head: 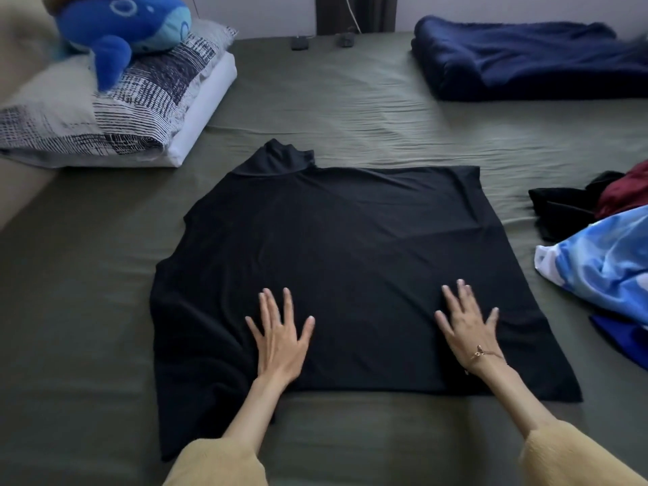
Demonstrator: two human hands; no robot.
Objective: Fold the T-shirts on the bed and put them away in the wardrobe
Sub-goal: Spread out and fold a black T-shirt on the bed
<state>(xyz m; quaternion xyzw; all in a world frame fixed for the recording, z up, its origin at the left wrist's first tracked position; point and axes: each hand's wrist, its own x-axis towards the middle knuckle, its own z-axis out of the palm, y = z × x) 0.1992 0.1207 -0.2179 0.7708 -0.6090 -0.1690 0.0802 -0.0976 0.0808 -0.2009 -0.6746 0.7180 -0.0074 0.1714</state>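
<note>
From the head view, we see a black T-shirt (pixel 336 268) spread flat across the middle of the bed (pixel 350 110), its high collar pointing toward the far edge and its hem lying near the edge closest to us. We judge it is laid out like this so that the cloth is smooth before the first fold is made. The left hand (pixel 280 342) and the right hand (pixel 471 331) both rest palm down on the lower part of the shirt, just above the hem, well apart from each other. The fingers (pixel 268 303) of both hands are straight and spread wide, holding nothing; we read this as pressing out creases or pinning the cloth, not a grasp. The left side of the shirt hangs lower toward us than the right, so the hem is not yet even.

Toward the right edge of the bed lies a loose heap of clothes (pixel 603 247), black, dark red and blue-and-white, which we take to be waiting their turn. At the far right corner sits a folded navy blanket (pixel 526 57). At the far left corner are stacked pillows (pixel 115 110), with a blue plush toy (pixel 119 26) on top. The bed wears a dull green, slightly rippled sheet. The wardrobe is not in view.
</note>
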